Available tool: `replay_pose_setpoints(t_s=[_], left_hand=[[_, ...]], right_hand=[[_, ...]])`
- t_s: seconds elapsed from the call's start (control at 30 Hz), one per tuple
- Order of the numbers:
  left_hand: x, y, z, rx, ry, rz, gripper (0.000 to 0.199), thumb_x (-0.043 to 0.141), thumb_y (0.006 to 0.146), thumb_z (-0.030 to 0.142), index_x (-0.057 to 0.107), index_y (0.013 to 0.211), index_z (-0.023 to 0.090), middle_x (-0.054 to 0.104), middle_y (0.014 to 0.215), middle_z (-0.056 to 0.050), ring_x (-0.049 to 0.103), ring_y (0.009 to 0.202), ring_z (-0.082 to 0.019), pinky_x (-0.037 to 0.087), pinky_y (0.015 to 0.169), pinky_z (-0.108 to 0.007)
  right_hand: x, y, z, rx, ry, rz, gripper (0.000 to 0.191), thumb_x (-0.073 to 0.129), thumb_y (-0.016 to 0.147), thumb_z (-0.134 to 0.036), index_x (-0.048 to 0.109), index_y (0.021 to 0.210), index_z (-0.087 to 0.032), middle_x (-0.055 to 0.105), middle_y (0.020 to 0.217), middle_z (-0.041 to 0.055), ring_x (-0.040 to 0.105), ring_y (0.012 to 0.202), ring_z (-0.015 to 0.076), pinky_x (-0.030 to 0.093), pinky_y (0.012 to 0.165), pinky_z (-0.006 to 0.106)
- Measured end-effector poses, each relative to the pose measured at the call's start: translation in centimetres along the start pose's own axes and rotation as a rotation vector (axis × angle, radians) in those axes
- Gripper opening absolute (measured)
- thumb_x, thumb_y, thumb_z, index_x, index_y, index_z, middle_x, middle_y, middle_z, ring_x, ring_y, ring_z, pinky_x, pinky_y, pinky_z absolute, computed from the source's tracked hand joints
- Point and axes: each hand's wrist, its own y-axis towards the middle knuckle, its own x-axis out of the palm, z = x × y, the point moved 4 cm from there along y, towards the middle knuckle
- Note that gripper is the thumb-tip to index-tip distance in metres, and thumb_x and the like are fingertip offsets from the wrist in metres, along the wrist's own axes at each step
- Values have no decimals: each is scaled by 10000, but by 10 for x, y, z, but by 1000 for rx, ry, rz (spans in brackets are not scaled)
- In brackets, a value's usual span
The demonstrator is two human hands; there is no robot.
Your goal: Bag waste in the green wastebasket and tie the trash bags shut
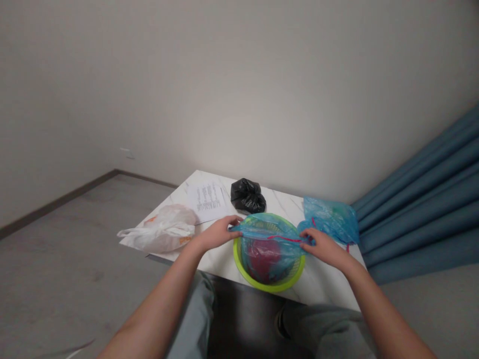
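Note:
A lime-green plastic basket [269,253] stands on the white marble-patterned table [318,279] near its front edge. A thin blue plastic bag with a red drawstring [270,230] is stretched across the basket's mouth and sags inside it. My left hand [216,234] pinches the bag's left corner, and my right hand [322,248] grips its right side near the red string. Under the blue film lies a dark red object [265,255], its exact kind hidden.
A knotted black plastic bag [247,195] and a printed paper sheet [207,202] lie at the far side. A white plastic bag [160,230] lies at the left, and a crumpled blue bag [331,220] at the right. Blue curtains hang beyond the table.

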Motion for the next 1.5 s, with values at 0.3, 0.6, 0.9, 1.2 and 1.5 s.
replay_pose_setpoints(t_s=[0.3, 0.6, 0.9, 1.2, 1.5], left_hand=[[53, -75, 5, 29, -5, -19, 966, 747, 690, 220, 265, 1524, 283, 291, 1510, -110, 514, 1273, -246, 419, 1094, -366], [54, -72, 24, 23, 199, 71, 121, 605, 822, 218, 574, 938, 209, 619, 973, -55, 624, 878, -199, 483, 812, -306], [58, -71, 28, -84, 398, -14, 131, 539, 816, 196, 647, 742, 204, 694, 814, -51, 624, 774, -180, 409, 696, -252], [62, -69, 10, -349, 540, -59, 187, 508, 801, 137, 660, 903, 172, 702, 980, -142, 670, 914, -251, 463, 721, -297], [39, -22, 72, 145, 213, 282, 228, 454, 826, 127, 608, 976, 202, 660, 1022, -78, 601, 1004, -221, 454, 921, -328]], right_hand=[[40, -54, -12, 221, -123, 83, 62, 590, 810, -196, 573, 868, -184, 601, 697, -1, 553, 654, 156, 293, 610, 247], [69, -109, -27, 113, 132, 347, 36, 557, 796, -200, 551, 764, -217, 618, 874, 47, 588, 812, 194, 450, 743, 285], [130, -130, -52, 153, -181, 127, 258, 491, 889, -184, 747, 892, -216, 670, 1006, 112, 579, 1030, 272, 446, 901, 365], [106, -107, -11, 271, -157, 256, 317, 467, 808, -103, 696, 1024, -138, 652, 1104, 141, 588, 1070, 257, 430, 981, 346], [33, -35, -56, 4, 170, 244, 189, 443, 836, -177, 615, 914, -182, 653, 808, 32, 586, 727, 173, 437, 711, 273]])
